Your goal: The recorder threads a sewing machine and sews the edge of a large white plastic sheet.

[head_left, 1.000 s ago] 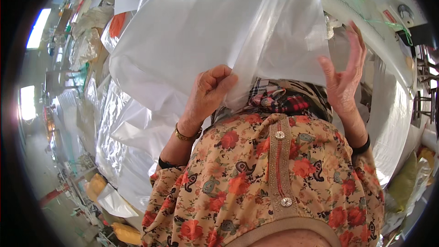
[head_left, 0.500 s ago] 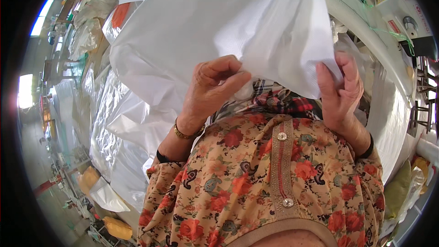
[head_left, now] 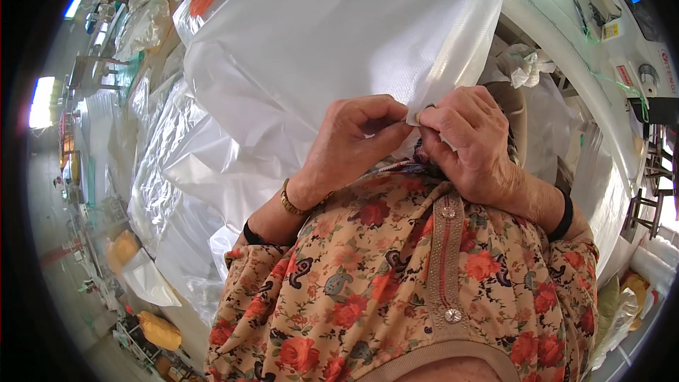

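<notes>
A large sheet of white woven plastic (head_left: pixel 318 42) hangs in front of me, its lower edge gathered at my hands. My left hand (head_left: pixel 353 138) is closed in a pinch on that edge, thumb against fingertips. Right beside it, my right hand (head_left: pixel 470 138) pinches the same edge with thumb and forefinger, the other fingers curled. The fingertips of both hands nearly meet. From there a narrow folded border of the sheet runs up and to the right. The exact bit of material between the fingertips is mostly hidden.
At the upper right stands a white machine (head_left: pixel 640 49) with a round metal knob and green thread, behind a pale curved table edge (head_left: pixel 566 56). More crumpled white plastic (head_left: pixel 205 163) lies to the left. Yellow bundles (head_left: pixel 160 330) sit at the lower left, stools (head_left: pixel 647 201) at the far right.
My right hand has moved left to meet my left hand, bringing the sheet's right corner inward. The left hand has shifted slightly right. The sheet's right side is now folded into a narrow border.
</notes>
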`<action>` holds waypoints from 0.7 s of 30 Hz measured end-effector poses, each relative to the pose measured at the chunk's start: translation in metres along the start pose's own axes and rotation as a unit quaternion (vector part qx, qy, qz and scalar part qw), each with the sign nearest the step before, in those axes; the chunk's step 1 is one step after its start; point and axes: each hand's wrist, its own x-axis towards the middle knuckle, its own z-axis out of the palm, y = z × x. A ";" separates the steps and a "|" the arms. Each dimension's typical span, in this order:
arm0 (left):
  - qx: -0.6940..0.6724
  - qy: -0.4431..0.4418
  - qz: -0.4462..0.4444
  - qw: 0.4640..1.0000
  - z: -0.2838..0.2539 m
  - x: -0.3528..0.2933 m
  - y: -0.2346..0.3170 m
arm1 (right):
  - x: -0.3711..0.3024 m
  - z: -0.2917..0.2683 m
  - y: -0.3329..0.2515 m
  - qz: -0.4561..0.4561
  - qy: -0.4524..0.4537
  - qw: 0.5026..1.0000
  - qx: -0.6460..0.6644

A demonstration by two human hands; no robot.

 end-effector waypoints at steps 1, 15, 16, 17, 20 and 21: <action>-0.009 0.001 -0.011 1.000 0.000 0.000 -0.001 | 0.000 0.000 0.000 0.000 -0.002 1.000 0.001; -0.152 -0.052 -0.078 0.984 -0.001 0.015 0.004 | 0.005 0.005 0.005 -0.079 -0.041 0.994 -0.070; -0.185 -0.036 -0.111 0.976 0.003 0.018 0.002 | 0.006 0.005 0.006 -0.078 -0.043 0.994 -0.071; -0.216 -0.019 -0.143 0.966 0.005 0.021 0.001 | 0.007 0.004 0.007 -0.108 -0.075 0.989 -0.067; -0.091 -0.019 -0.063 0.994 -0.014 0.022 -0.017 | 0.008 -0.005 0.025 -0.100 -0.048 0.994 -0.011; -0.062 0.023 -0.080 0.995 -0.019 0.021 -0.004 | 0.005 -0.013 0.034 -0.066 0.013 0.997 0.047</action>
